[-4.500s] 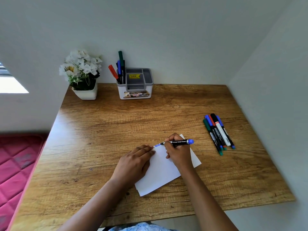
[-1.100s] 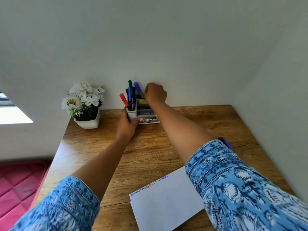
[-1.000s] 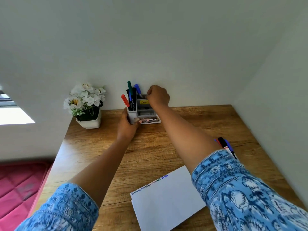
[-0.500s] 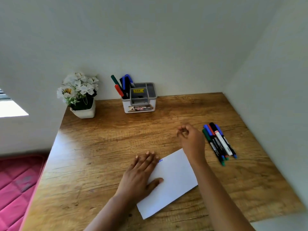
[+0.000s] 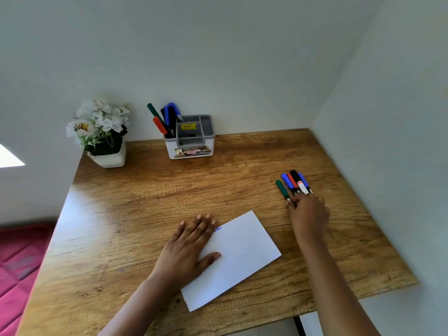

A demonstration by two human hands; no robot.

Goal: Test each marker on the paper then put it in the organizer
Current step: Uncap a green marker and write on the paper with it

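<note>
A white sheet of paper (image 5: 240, 255) lies on the wooden desk (image 5: 145, 202), with small blue scribbles near its upper left edge. My left hand (image 5: 188, 248) rests flat on the paper's left part, fingers spread. My right hand (image 5: 306, 213) reaches over the near ends of a row of several markers (image 5: 294, 181) on the right side of the desk; its fingertips touch them and hide their lower halves. A green marker (image 5: 282, 187) lies leftmost in that row. The white and grey organizer (image 5: 194, 144) stands at the back with several markers (image 5: 164, 118) upright in its left compartment.
A white pot of white flowers (image 5: 103, 132) stands at the desk's back left corner. Walls close off the back and right sides. A pink quilted surface (image 5: 19, 263) lies below the desk's left edge.
A second ago both hands were at the organizer, the right one dropping in a blue marker. Since then my left hand returned to the paper and my right hand moved onto the row of markers.
</note>
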